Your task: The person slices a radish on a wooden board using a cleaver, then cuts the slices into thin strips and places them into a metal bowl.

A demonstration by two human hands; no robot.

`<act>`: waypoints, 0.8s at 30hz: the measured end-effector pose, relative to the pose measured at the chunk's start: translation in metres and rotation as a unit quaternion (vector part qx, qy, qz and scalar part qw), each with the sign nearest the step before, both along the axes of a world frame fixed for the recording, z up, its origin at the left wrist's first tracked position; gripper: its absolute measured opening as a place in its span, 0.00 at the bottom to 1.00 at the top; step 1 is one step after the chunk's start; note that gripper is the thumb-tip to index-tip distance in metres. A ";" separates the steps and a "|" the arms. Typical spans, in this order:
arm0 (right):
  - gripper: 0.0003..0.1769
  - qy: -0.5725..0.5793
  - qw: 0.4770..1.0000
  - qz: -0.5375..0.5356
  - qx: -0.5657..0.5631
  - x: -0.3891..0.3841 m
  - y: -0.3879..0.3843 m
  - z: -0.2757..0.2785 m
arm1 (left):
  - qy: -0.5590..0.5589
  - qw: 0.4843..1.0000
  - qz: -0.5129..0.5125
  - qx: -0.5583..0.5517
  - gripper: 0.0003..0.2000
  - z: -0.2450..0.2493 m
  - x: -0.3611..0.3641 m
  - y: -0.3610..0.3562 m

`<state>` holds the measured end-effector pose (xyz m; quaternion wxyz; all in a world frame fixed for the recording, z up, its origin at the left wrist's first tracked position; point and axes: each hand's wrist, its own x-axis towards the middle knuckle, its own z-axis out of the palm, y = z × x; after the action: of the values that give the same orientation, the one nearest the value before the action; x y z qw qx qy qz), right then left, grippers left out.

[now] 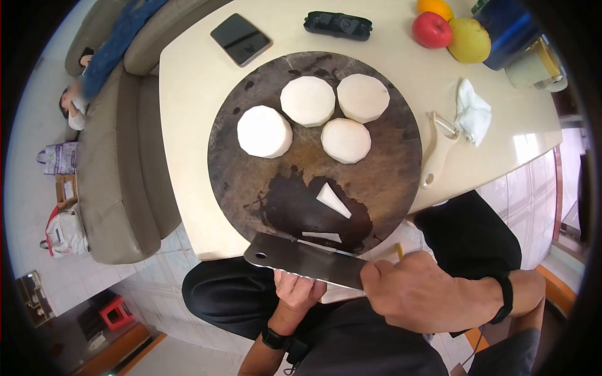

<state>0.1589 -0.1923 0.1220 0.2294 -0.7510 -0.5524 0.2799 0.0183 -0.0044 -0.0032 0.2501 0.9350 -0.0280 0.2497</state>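
My right hand (417,289) is wrapped around the handle of a cleaver (307,259), whose wide dark blade lies sideways over the near edge of a round chopping board (251,188). Just below the blade is my left hand (298,292), its fingers curled and partly covered by the metal; what they hold, if anything, is hidden. Thick, peeled white rounds that look like radish stand on the board's far half, one at the left (264,131). Closer to me lie a white wedge-shaped piece (333,200) and a thin white strip (322,237) on a wet patch.
A phone (241,39) and a black pouch-like object (338,26) lie beyond the board. To the right are a peeler (440,149), a crumpled white cloth (472,113), a red apple (431,30) and other fruit. A person (78,103) lies on the sofa (122,182).
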 end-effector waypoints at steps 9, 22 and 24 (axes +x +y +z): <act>0.09 -0.065 0.997 -0.041 0.001 -0.013 0.015 -0.009 | -0.022 1.000 -0.016 0.002 0.10 0.003 0.006 0.000; 0.12 -0.041 0.997 -0.064 -0.024 -0.021 -0.014 0.002 | -0.040 0.999 0.016 0.000 0.12 0.000 0.003 -0.005; 0.11 -0.052 0.996 -0.061 -0.027 -0.022 -0.016 0.000 | -0.032 0.999 0.018 -0.010 0.07 0.002 0.004 -0.006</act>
<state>0.1369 -0.2081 0.1220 0.1966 -0.8028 -0.5090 0.2405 0.0227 -0.0103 -0.0013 0.2545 0.9243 -0.0169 0.2838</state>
